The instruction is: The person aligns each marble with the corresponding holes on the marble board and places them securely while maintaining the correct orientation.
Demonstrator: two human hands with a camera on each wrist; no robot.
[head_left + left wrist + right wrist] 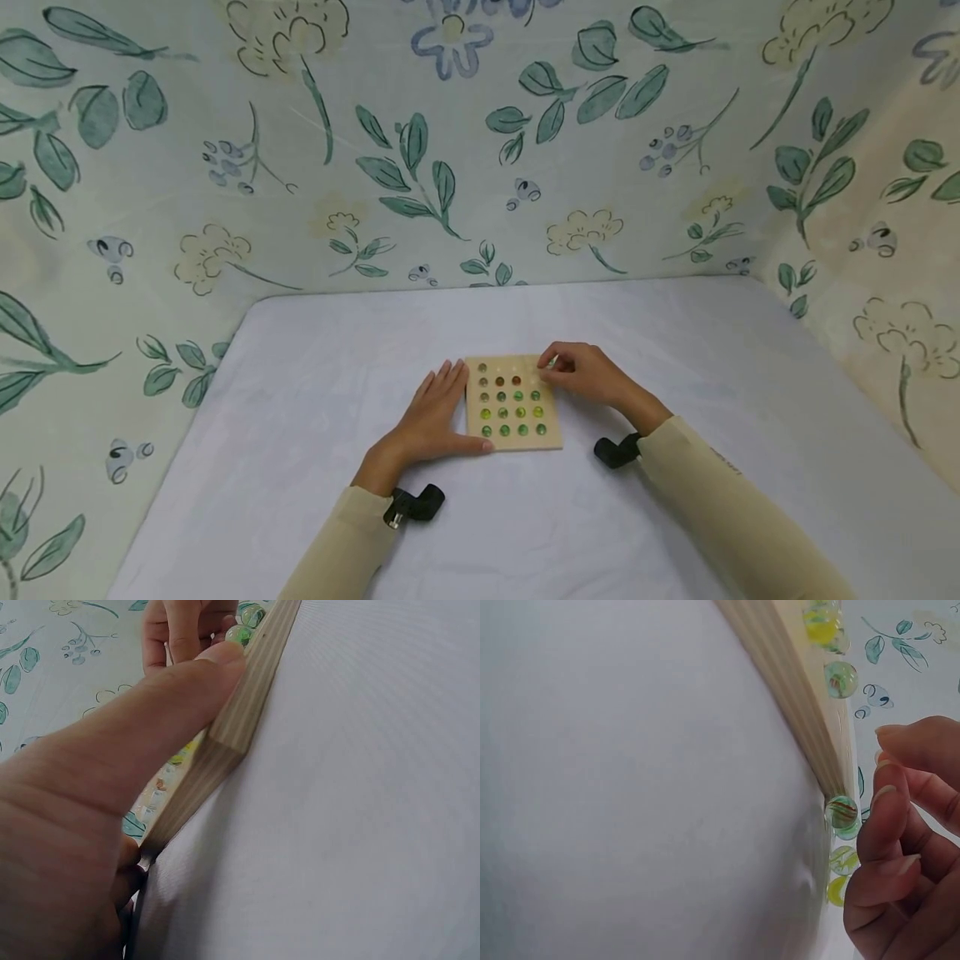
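Observation:
A square pale wooden board (551, 437) lies flat on the white cloth, with rows of glass marbles (503, 413) in green, yellow-green and reddish brown set on it. My left hand (427, 421) lies with straight fingers along its left edge, the thumb stretched over the near left corner. Over the far right corner is my right hand (588, 371), thumb and forefinger tips close together. In the right wrist view those fingertips (885, 735) show no marble between them; I cannot tell whether they hold one. Close by that hand, more marbles (844, 860) show past the board's corner.
The white cloth (315, 375) covers the table around the board. Floral fabric (420, 208) hangs behind the table and at both sides. A small black camera (617, 451) sits at the right wrist, another black camera (420, 502) at the left.

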